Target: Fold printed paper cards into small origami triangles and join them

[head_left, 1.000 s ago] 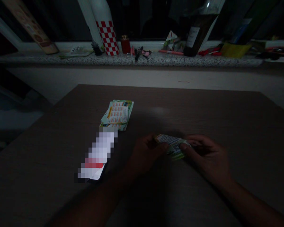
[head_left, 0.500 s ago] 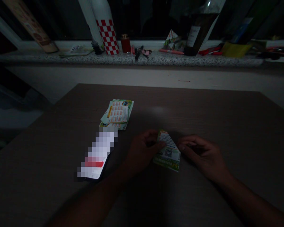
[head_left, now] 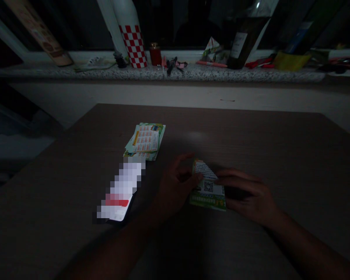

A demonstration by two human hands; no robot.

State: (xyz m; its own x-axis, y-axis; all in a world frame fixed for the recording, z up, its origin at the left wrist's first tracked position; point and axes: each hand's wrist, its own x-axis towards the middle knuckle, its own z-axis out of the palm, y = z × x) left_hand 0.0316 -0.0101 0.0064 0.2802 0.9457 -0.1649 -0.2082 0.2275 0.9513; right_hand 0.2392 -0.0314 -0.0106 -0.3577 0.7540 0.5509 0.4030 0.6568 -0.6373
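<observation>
- My left hand [head_left: 175, 187] is on the table [head_left: 265, 136] just left of the small printed card [head_left: 207, 189]. Its fingers are spread apart and the forefinger is lifted clear. Only the thumb tip reaches the card, at the left edge.
- My right hand [head_left: 249, 196] comes in from the other side. Its fingers lie together across the card's right edge. The thumb is lost in shadow under the palm, so I cannot tell whether this hand clamps the card or only rests on it.
- The card sits between my two hands, touched by both. It is in front of me and a little right of the table's middle.
- Its long axis runs away from me. The far end, with the white text panel, tips slightly left, and the green band lies along the near edge. The short way across it runs hand to hand.
- Neither hand is nearer than the other. The left meets it with one thumb and the right with several fingers.
- In this dim light I cannot make out whether the card lies flat or has its far end raised off the wood.
- The stack of cards [head_left: 146, 140] lies well off beyond my left hand, with the lit phone [head_left: 120, 194] just beside its near end.
- The windowsill [head_left: 221, 73] beyond the table holds a red-and-white checked tube [head_left: 133, 43] and a dark bottle [head_left: 241, 41].
</observation>
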